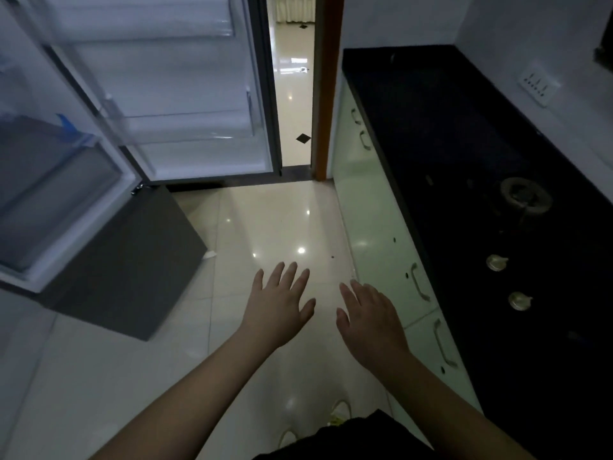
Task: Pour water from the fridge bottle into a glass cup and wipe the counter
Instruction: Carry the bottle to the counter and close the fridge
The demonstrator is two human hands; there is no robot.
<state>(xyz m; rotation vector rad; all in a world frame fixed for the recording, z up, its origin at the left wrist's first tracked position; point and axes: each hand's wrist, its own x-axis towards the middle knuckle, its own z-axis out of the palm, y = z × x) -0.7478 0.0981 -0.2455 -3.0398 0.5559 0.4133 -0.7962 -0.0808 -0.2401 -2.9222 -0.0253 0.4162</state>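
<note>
Two bare hands, left hand (280,302) and right hand (370,315), hover fingers-spread and empty over the glossy pale floor tiles (265,227), likely poised between open white fridge door (185,88) far left and black stone counter (464,144) right; bottle, cup unseen.

Fridge (99,134) at left, door open; dark counter (464,144) along right.

Bare forearms, no sleeves; black shorts (348,436); white shoes (341,408).
</note>
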